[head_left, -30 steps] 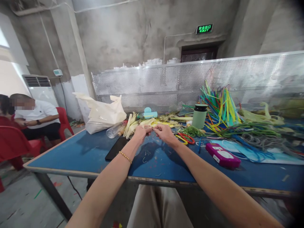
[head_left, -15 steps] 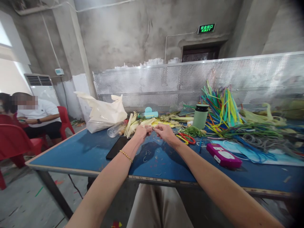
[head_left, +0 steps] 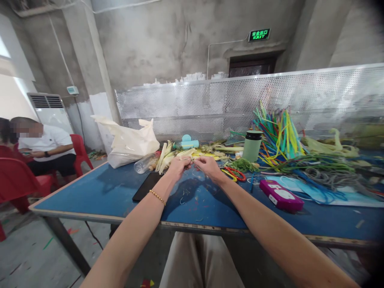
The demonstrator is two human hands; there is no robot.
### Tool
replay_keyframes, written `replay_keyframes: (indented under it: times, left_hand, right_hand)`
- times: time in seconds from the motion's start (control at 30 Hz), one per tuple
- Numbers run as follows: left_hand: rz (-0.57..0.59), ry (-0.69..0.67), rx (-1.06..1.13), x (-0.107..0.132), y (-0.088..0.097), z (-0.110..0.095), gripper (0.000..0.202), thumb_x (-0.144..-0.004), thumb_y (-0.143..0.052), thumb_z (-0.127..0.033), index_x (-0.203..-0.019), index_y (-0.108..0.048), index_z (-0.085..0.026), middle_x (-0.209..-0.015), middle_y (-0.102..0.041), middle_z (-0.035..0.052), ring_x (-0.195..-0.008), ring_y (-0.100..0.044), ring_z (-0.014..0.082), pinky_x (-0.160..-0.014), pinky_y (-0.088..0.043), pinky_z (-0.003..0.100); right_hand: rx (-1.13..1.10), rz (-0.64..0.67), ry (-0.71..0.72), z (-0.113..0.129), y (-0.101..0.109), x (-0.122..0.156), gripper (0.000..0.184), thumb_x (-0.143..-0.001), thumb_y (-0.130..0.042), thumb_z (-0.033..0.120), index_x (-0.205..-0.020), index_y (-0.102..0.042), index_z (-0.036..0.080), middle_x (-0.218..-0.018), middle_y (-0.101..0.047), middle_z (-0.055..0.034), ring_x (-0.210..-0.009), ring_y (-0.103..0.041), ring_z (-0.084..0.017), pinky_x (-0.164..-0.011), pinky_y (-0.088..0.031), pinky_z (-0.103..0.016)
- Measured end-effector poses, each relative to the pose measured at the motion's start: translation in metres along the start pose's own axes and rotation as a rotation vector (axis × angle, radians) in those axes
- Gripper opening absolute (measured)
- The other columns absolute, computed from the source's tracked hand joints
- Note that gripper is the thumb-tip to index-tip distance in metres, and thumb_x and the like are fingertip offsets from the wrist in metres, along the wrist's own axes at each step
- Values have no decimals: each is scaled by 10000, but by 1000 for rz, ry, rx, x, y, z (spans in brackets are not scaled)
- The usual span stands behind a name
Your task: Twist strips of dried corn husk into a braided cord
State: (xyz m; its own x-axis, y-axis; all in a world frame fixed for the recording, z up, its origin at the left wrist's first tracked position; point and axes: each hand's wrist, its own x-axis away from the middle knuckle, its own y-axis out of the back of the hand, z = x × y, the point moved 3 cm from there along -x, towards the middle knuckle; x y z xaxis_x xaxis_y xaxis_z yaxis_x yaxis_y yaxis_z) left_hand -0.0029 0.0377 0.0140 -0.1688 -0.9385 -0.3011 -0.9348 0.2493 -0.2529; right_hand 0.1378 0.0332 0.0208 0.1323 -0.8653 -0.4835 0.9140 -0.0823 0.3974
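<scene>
Over the middle of the blue table (head_left: 90, 190), my left hand (head_left: 180, 166) and my right hand (head_left: 207, 166) face each other with fingertips nearly meeting. Both are closed in a pinch. A small pale piece shows at the fingertips, too small to name. Pale yellow corn husks (head_left: 164, 158) lie just beyond my left hand. To the right of my right hand are scissors with red and yellow handles (head_left: 235, 173) and a tangle of green string (head_left: 243, 165). Thin pale scraps (head_left: 183, 197) are scattered on the table below my hands.
A white plastic bag (head_left: 132, 140), a clear bottle (head_left: 144, 164) and a black tablet-like slab (head_left: 147, 187) are at left. Right are a green flask (head_left: 252, 147), a purple box (head_left: 281, 195), colourful strips (head_left: 285, 134) and blue masks (head_left: 327, 192). A person (head_left: 54, 140) sits far left.
The view has shifted slightly. My fingertips have drawn a little apart, with my right hand tilted slightly differently; both remain pinched at the same place.
</scene>
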Motion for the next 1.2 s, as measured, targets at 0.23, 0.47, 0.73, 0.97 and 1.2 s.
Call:
replay_keyframes:
  times: [0.23, 0.47, 0.73, 0.97, 1.2]
  left_hand:
    - [70, 3, 16, 4, -5, 0, 116, -605, -699, -147, -660, -601, -117, -591, -576, 9, -510, -484, 76, -529, -336, 229]
    - [45, -47, -35, -3, 1, 6, 203, -604, -761, -240, -660, -613, -113, -592, -572, 11, -502, -467, 78, -509, -319, 235]
    - [-50, -108, -107, -3, -2, 8, 265, -649, -732, -252, -539, -516, -147, -489, -468, -24, -461, -413, 79, -489, -271, 243]
    - [-11, -63, -148, -2, -2, 7, 228, -678, -708, -241, -567, -529, -153, -508, -491, -17, -456, -422, 86, -483, -278, 242]
    - [-29, -67, -221, 0, 0, 4, 198, -666, -718, -235, -571, -573, -139, -503, -529, -2, -461, -448, 91, -484, -299, 236]
  right_hand:
    - [-137, -3, 54, 1, 1, -1, 239, -720, -610, 378, -624, -615, 160, -586, -637, -25, -529, -559, -130, -556, -468, -246]
    - [-96, 24, 88, 11, 2, 3, 230, -739, -567, 335, -586, -582, 164, -562, -606, -11, -508, -535, -115, -533, -440, -232]
    - [12, -25, 82, 4, -3, 0, 268, -773, -543, 324, -556, -559, 169, -505, -580, -4, -487, -544, -118, -518, -423, -226]
    - [-63, 38, 77, -5, -2, -4, 154, -740, -577, 288, -645, -584, 167, -565, -613, -6, -502, -552, -123, -531, -444, -241]
    - [-47, 30, 49, -6, -1, -3, 148, -735, -568, 278, -632, -565, 173, -545, -595, -4, -484, -535, -123, -501, -416, -240]
